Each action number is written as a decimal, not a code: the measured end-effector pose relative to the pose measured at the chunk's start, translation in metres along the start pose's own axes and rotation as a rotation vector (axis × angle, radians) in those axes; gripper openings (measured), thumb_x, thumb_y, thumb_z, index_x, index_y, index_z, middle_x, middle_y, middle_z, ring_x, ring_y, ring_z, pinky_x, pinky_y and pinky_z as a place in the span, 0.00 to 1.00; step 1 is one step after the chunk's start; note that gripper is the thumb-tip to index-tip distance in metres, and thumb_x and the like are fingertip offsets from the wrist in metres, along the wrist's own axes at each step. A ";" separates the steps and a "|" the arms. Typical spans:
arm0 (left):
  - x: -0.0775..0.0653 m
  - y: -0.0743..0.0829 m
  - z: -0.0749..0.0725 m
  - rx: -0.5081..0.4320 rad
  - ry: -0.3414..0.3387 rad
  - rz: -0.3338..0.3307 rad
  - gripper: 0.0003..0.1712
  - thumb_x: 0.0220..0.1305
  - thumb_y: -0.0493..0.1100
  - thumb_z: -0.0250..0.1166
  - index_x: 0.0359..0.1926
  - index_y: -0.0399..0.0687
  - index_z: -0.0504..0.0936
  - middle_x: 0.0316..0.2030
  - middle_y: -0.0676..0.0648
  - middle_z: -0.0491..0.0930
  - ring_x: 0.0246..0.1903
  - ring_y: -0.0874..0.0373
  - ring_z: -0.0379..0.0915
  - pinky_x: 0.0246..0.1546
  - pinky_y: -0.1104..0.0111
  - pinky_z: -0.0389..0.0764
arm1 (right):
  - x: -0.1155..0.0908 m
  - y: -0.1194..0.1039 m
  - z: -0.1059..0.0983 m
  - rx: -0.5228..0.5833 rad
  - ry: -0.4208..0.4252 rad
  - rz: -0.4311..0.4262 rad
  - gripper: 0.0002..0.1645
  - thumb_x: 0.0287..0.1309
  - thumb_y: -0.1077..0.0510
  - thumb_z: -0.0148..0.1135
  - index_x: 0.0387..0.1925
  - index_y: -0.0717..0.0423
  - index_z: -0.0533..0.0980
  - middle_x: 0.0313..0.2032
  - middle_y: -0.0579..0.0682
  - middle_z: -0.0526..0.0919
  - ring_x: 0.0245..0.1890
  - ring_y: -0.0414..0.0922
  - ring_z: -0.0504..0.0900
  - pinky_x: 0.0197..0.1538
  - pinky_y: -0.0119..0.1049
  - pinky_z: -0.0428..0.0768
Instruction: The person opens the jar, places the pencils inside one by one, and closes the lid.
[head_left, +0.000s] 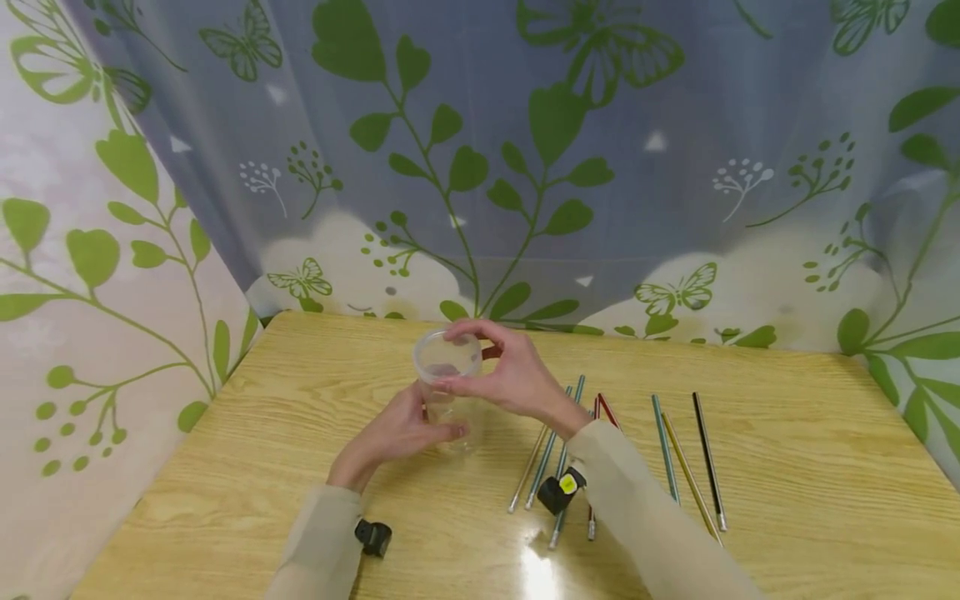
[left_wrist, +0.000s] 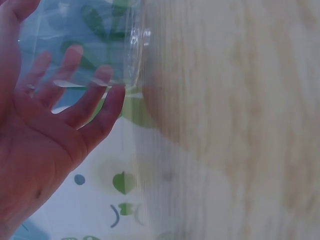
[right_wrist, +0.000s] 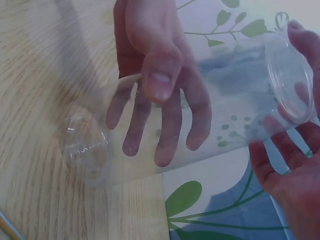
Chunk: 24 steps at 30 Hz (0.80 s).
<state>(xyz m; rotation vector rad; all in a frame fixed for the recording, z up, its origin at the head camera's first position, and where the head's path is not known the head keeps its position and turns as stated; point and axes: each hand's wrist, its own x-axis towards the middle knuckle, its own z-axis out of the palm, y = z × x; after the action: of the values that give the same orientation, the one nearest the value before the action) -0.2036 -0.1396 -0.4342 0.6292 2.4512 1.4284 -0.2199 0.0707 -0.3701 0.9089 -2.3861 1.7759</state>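
Observation:
A tall, see-through plastic cup [head_left: 454, 408] stands upright at the middle of the table, its round rim uppermost. My left hand [head_left: 396, 432] grips its lower body, thumb across the near side. Through the clear wall, the right wrist view shows the left fingers [right_wrist: 170, 135] spread along the far side. My right hand [head_left: 516, 371] holds the cup's rim from the right, thumb on the near edge and fingers over the far edge. In the left wrist view, the cup's base [left_wrist: 134, 47] is close to the wooden surface.
Several pencils lie right of the cup, among them a teal pencil [head_left: 664, 448], a yellow pencil [head_left: 690, 475] and a black pencil [head_left: 708, 458]. Others lie partly under the right forearm. A leaf-patterned curtain [head_left: 480, 167] hangs along the back edge of the wooden table [head_left: 225, 467].

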 end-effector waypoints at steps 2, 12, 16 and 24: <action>0.001 -0.001 0.000 -0.002 -0.012 0.010 0.41 0.61 0.47 0.73 0.73 0.50 0.67 0.72 0.42 0.68 0.70 0.42 0.66 0.65 0.41 0.75 | 0.001 0.002 -0.001 0.035 -0.017 0.015 0.31 0.47 0.61 0.82 0.54 0.51 0.80 0.61 0.49 0.81 0.58 0.49 0.79 0.57 0.51 0.84; -0.001 -0.002 -0.001 -0.021 -0.020 0.007 0.43 0.59 0.46 0.75 0.73 0.53 0.66 0.72 0.44 0.68 0.70 0.43 0.65 0.66 0.41 0.73 | -0.008 -0.003 0.009 -0.020 0.051 0.050 0.44 0.51 0.57 0.81 0.68 0.50 0.71 0.61 0.52 0.81 0.59 0.48 0.79 0.59 0.48 0.82; -0.001 -0.001 -0.001 -0.003 -0.014 -0.003 0.38 0.58 0.46 0.75 0.69 0.51 0.72 0.69 0.45 0.72 0.64 0.48 0.69 0.58 0.51 0.77 | -0.011 -0.006 0.014 -0.059 0.089 0.073 0.46 0.49 0.56 0.81 0.69 0.52 0.70 0.60 0.54 0.81 0.59 0.51 0.80 0.59 0.50 0.83; 0.000 -0.001 -0.001 0.005 -0.019 0.029 0.42 0.59 0.46 0.74 0.72 0.49 0.68 0.71 0.44 0.69 0.69 0.46 0.65 0.65 0.44 0.73 | -0.008 -0.010 0.017 -0.075 0.098 0.118 0.42 0.51 0.53 0.80 0.67 0.52 0.72 0.58 0.51 0.82 0.58 0.52 0.79 0.57 0.49 0.82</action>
<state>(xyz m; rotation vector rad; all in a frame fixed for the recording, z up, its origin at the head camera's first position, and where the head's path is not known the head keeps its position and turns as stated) -0.2046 -0.1409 -0.4342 0.6785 2.4417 1.4201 -0.2031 0.0577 -0.3700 0.6697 -2.4727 1.7116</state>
